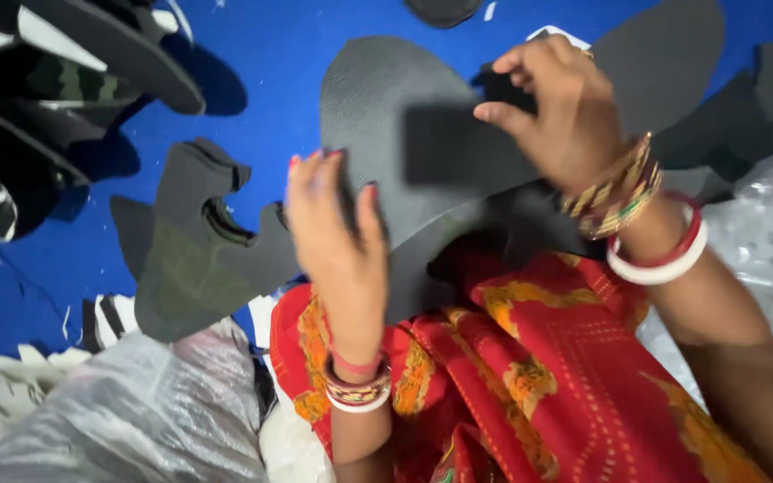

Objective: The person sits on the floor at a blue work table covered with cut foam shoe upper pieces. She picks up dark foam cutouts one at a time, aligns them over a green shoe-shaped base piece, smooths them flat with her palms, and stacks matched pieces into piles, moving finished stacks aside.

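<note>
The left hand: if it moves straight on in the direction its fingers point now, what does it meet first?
The left hand points up the picture, and its fingertips already touch the large dark grey cut-out sheet. Beyond the sheet lies the blue floor cover; depth is unclear.

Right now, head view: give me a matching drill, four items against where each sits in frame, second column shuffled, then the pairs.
Items
1. left hand
2. right hand
3. dark grey cut sheet
4. clear plastic bag

Places
A. bottom left corner
B. upper right of centre, pinching a small black piece
C. centre, gripping the sheet's lower edge
D. held between both hands above the red patterned cloth

Pairs: 1-C, 2-B, 3-D, 4-A
</note>
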